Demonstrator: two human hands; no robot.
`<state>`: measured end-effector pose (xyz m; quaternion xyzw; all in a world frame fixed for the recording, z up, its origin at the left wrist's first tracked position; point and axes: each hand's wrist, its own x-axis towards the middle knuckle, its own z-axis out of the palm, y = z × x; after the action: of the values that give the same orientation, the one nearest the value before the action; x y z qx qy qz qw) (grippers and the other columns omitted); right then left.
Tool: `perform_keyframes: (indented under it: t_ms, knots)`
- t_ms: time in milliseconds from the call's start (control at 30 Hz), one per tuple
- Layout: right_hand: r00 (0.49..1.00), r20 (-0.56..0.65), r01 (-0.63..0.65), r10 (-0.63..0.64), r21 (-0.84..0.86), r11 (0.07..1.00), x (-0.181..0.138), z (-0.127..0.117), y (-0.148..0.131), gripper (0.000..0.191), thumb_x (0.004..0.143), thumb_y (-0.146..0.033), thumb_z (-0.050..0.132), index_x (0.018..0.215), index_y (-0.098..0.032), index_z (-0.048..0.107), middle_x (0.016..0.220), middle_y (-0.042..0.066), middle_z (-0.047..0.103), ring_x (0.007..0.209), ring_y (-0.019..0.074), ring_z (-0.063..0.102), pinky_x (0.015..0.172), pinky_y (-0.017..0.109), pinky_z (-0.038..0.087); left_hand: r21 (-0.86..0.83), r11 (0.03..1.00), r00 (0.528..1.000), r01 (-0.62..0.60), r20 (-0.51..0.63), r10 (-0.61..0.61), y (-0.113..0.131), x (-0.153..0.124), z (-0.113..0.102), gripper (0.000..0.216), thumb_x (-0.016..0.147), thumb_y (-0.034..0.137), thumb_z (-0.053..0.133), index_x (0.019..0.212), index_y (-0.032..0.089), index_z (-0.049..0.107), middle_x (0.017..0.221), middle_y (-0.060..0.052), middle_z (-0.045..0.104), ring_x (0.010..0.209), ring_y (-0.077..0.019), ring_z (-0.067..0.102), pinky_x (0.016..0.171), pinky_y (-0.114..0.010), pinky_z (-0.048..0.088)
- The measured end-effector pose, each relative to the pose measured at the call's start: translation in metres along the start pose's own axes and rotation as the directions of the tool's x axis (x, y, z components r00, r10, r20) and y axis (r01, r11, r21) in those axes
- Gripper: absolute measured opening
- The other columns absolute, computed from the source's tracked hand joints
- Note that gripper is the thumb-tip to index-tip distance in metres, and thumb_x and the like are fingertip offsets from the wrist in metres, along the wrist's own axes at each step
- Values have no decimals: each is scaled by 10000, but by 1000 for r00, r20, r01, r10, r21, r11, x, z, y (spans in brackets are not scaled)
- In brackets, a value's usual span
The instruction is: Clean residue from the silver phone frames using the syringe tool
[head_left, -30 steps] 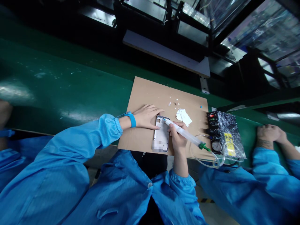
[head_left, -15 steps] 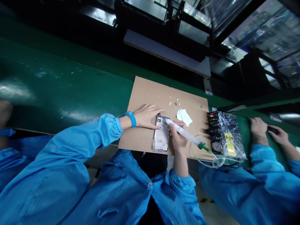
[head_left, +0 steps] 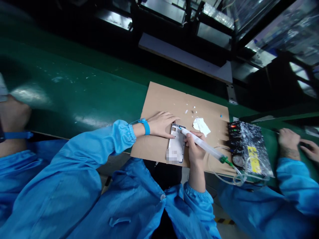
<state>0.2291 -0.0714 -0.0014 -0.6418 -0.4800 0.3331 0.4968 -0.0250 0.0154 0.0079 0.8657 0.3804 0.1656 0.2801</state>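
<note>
L hand (head_left: 161, 124) flat, fingers spread, on cardboard (head_left: 159, 99), fingertips against left edge of phone frame (head_left: 176, 146). R hand (head_left: 195, 149) fisted round syringe (head_left: 211, 151), tip at frame's top-right corner. Frame lies on the cardboard, on green bench (head_left: 87, 96). Tube (head_left: 238, 179) runs from syringe toward controller box (head_left: 249, 146). Crumpled wipe (head_left: 201, 126) just beyond R hand.

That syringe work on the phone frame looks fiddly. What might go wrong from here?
1. The syringe tip sits at the frame's top edge; a slip of the right hand could smear its contents across the frame.
2. The left hand seems to steady the frame only at one corner, so it may shift on the cardboard.
3. The tube loops loosely toward the box; a snag might jerk the syringe.
</note>
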Motion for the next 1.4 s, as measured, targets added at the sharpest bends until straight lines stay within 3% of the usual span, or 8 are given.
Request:
perform_keyframes:
  t_ms: [300, 467, 533, 667, 767, 833, 1033, 1400]
  knots:
    - [985, -172, 40, -27, 77, 996, 8, 4, 3, 788, 614, -943, 1084, 917, -297, 749, 776, 91, 768, 570, 259, 683, 507, 431, 493, 20, 1000, 1000, -4, 9, 4, -13, 5, -5, 946, 1064, 605, 886, 1839, 202, 521, 1752, -164, 696, 1682, -377, 580, 1425, -508, 420]
    - [976, -213, 61, -37, 107, 992, 8, 8, -1, 817, 539, -987, 1082, 893, -330, 749, 768, 127, 762, 569, 284, 687, 477, 443, 466, 111, 961, 953, 255, -196, -231, -67, 14, -48, 956, 1046, 632, 929, 1802, 181, 555, 1815, -219, 624, 1684, -425, 569, 1412, -569, 430]
    - [979, -204, 50, -22, 131, 990, 6, 7, 0, 808, 579, -957, 1089, 920, -303, 759, 755, 112, 765, 558, 260, 684, 485, 407, 476, 90, 875, 810, 476, -433, -396, -93, 9, -78, 849, 1078, 591, 908, 1739, 157, 600, 1824, -250, 595, 1671, -443, 568, 1376, -588, 459]
    - [989, -151, 26, -2, 156, 987, 3, 3, 3, 752, 727, -872, 1066, 1005, -236, 776, 764, 60, 789, 562, 202, 690, 534, 336, 518, -131, 671, 374, 730, -746, -552, -133, -20, -127, 538, 1213, 438, 702, 1671, 170, 611, 1768, -256, 615, 1644, -409, 586, 1359, -561, 472]
    - [992, -123, 26, -7, 158, 987, 0, 1, 4, 710, 786, -820, 1051, 1032, -216, 770, 758, 33, 794, 570, 186, 699, 552, 306, 535, -195, 593, 277, 781, -743, -609, -147, -39, -140, 448, 1199, 339, 669, 1618, 188, 623, 1750, -245, 620, 1604, -389, 612, 1305, -522, 511]
    - [994, -112, 20, -1, 172, 985, -1, 1, 4, 686, 804, -793, 1052, 1039, -214, 769, 750, 27, 791, 578, 187, 708, 549, 297, 540, -166, 592, 318, 789, -714, -623, -147, -44, -139, 395, 1199, 331, 629, 1574, 206, 642, 1700, -232, 655, 1573, -382, 628, 1278, -520, 520]
    - [995, -97, -1, 21, 198, 980, -1, 3, 4, 697, 798, -819, 1044, 1031, -221, 773, 752, 34, 789, 593, 186, 696, 558, 295, 537, 88, 687, 604, 722, -566, -562, -130, -30, -121, 372, 1164, 390, 615, 1499, 252, 703, 1648, -193, 714, 1556, -399, 629, 1316, -553, 481]
    - [984, -178, 61, -21, 224, 973, -5, -13, -1, 625, 918, -832, 935, 1037, -249, 745, 842, 14, 778, 679, 182, 658, 694, 347, 584, 195, 736, 715, 648, -488, -500, -114, -22, -117, 471, 1138, 459, 511, 1465, 209, 739, 1636, -223, 739, 1558, -446, 654, 1334, -610, 509]
